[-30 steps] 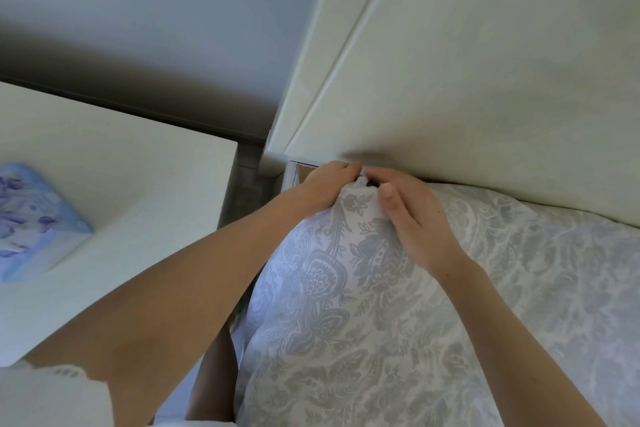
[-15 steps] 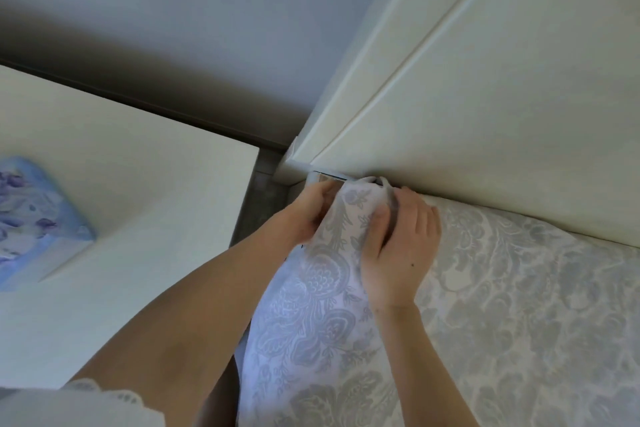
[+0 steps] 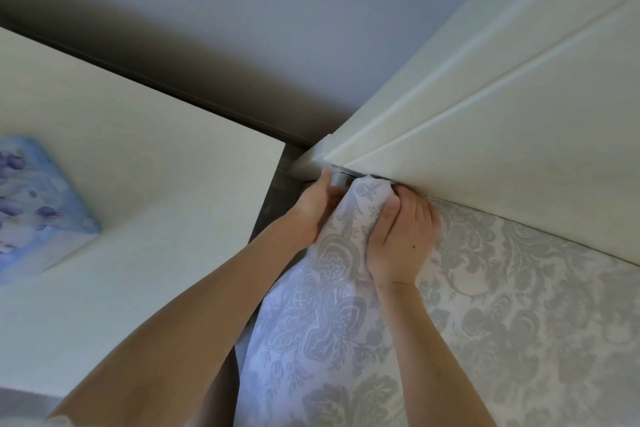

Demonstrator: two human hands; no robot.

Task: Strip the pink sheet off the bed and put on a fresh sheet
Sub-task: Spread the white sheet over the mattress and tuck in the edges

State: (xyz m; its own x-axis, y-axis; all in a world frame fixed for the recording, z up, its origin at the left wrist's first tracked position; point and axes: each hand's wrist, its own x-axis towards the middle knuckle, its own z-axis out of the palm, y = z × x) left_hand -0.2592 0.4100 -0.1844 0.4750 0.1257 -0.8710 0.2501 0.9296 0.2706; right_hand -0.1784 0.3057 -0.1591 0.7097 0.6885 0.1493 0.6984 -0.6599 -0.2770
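— While the fresh sheet [image 3: 322,322] lies grey-patterned over the bed, running up to the headboard [image 3: 485,156], which step would one say is in hand?

— Fitting a corner, by the look of it. No pink sheet shows anywhere, so the stripping seems done and the person is well into the second half.

— And the hands?

— Both meet at the headboard's end, just below its lower edge. The left hand [image 3: 313,211] is on the outer side of a bunched peak of sheet. Its thumb points at the headboard and its fingers go under the fold, so its grip appears closed on the cloth. The right hand [image 3: 398,243] sits on the bed side of that peak, thumb pressed into the bunch and fingers curled down toward the headboard's foot, a pinching grip on the sheet.

— What does the next move call for?

— Probably drawing the gathered corner down over the mattress corner, which is hidden under the cloth, and pushing it into the narrow gap below the headboard. The slack in that peak wants pulling taut first, or it may ride up.

— Anything beyond?

— Out past the headboard's end stands a pale tabletop [image 3: 138,184] with a blue flowered item [image 3: 38,204] on it, cut by the frame edge. Behind the headboard is a grey wall [image 3: 242,28].
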